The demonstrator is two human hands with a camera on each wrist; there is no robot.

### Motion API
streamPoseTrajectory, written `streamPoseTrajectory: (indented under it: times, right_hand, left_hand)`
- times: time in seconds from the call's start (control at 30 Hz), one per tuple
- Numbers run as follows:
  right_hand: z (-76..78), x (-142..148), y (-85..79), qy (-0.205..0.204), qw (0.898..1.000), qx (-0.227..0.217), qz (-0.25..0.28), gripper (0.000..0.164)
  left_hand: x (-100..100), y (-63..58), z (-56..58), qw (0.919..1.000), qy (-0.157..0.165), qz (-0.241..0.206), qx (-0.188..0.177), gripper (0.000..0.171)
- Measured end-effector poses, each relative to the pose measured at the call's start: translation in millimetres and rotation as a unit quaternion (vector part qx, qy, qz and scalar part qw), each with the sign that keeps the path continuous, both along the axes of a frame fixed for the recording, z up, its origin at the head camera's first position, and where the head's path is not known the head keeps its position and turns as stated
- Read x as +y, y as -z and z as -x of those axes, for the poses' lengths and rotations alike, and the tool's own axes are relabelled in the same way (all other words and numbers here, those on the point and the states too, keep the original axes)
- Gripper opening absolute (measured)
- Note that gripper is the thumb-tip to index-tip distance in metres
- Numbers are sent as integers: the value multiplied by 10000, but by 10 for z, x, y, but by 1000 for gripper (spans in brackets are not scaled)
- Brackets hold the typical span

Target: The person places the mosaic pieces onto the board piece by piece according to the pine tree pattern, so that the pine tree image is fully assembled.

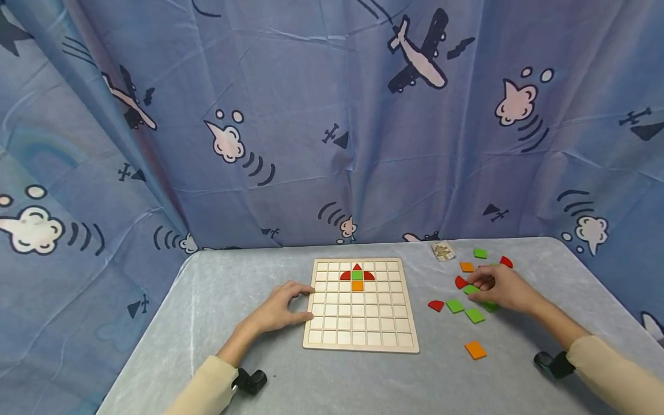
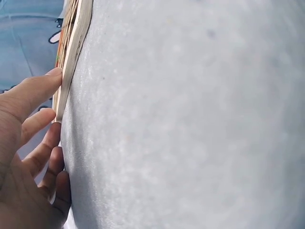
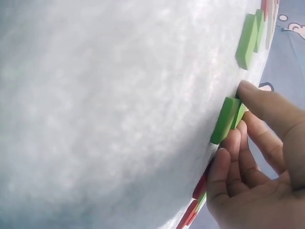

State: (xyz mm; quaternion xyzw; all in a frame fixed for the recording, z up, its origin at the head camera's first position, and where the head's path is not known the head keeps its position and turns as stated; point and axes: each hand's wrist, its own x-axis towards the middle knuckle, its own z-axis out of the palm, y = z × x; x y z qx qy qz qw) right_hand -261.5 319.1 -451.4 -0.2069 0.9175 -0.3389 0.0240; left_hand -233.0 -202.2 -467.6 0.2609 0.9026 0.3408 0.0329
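Observation:
A square wooden grid board point(image 1: 332, 331) lies on the table with a small figure of tiles near its top: a red triangle point(image 1: 357, 267), two red quarter-circles, a green square point(image 1: 357, 275) and an orange square point(image 1: 357, 286). My left hand point(image 1: 277, 305) touches the board's left edge with thumb and fingertips spread apart. Among loose tiles on the right, my right hand point(image 1: 503, 288) pinches a green square tile point(image 1: 471, 289) between thumb and fingers. The right wrist view shows that tile point(image 3: 239, 116) partly behind another green tile point(image 3: 223, 123).
Around the right hand lie several loose tiles, including a red quarter-circle point(image 1: 436, 305), a green square point(image 1: 474, 315) and an orange square point(image 1: 475, 350). A small patterned card point(image 1: 443, 251) is at the table's back edge. Behind hangs a blue printed curtain point(image 1: 290, 115).

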Motion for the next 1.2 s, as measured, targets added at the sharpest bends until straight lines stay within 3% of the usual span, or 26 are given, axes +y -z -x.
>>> streamPoseTrajectory:
  times: [0.4,0.73,0.83,1.07,1.2]
  right_hand:
    - [13,-17,-60,65,9994,-312,167,31]
    - [15,-253,-136,-626,9948,269,764,32]
    - [31,-363,-151,-798,9910,198,1057,33]
    - [92,-605,-174,-779,9873,-314,1350,34]
    - [121,-739,-162,-916,9849,-197,1459,33]
  left_hand:
    - [4,-1,-12,10000,22,-38,-22,54]
    - [5,8,-13,10000,2,-20,-2,54]
    - [7,15,-9,10000,-9,-17,-1,54]
    - [5,28,6,10000,-21,9,-7,54]
    - [1,29,11,10000,-25,-3,6,54]
